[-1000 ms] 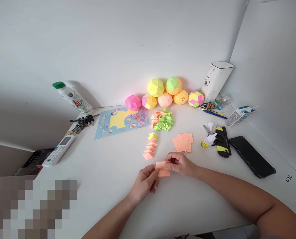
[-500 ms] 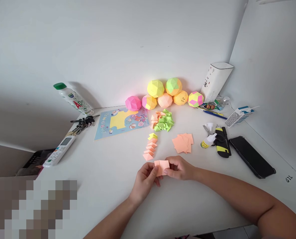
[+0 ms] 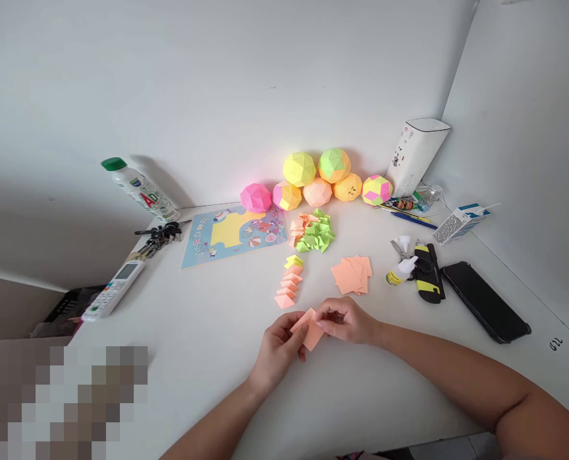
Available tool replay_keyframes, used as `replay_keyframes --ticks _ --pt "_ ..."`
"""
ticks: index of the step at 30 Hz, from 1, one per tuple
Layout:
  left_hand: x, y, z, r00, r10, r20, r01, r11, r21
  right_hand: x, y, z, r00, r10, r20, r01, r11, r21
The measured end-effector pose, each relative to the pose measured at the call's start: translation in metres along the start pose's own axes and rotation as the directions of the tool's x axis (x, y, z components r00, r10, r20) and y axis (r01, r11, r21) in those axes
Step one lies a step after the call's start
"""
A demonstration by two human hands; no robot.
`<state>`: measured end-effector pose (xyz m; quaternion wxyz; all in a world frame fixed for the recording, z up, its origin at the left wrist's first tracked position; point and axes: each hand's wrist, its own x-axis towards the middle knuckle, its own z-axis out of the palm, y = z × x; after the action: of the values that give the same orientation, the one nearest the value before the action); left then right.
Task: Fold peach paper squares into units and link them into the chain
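Note:
Between both hands is a small square of peach-orange paper (image 3: 313, 338), turned so that one corner points up. My left hand (image 3: 281, 338) pinches its left side with the thumb on top. My right hand (image 3: 344, 321) grips the right edge between thumb and fingers. Just beyond my hands a row of folded paper pieces (image 3: 288, 284), mostly peach with yellow at the far end, lies on the table. To the right of that row is a loose stack of peach paper squares (image 3: 352, 276). Farther back sits a heap of green and peach folded pieces (image 3: 315, 233).
Colourful faceted paper balls (image 3: 299, 169) are piled against the wall. A glue bottle (image 3: 400, 271), scissors, a yellow-black cutter (image 3: 428, 281) and a phone (image 3: 485, 301) lie at right. At left are a picture board (image 3: 202, 246), a bottle (image 3: 143, 191), keys and a remote (image 3: 114, 292).
The peach paper has been turned from lying level to standing on a corner, and its crease no longer shows the same way. My right hand has shifted slightly along its edge.

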<state>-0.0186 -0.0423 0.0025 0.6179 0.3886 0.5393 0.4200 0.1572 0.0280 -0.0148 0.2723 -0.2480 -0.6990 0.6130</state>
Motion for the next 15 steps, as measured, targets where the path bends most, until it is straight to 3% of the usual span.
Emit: replay_keyframes --ticks 8,15 --pt "0.003 0.0 -0.003 0.997 -0.043 -0.059 0.045 0.998 0.032 0.001 0.0 -0.001 0.966 -0.246 0.074 0.253 0.963 -0.095" --pt "0.002 0.003 -0.002 0.999 -0.041 0.021 0.04 0.999 0.034 0.003 0.015 0.003 0.936 -0.349 0.035 0.348 0.912 -0.218"
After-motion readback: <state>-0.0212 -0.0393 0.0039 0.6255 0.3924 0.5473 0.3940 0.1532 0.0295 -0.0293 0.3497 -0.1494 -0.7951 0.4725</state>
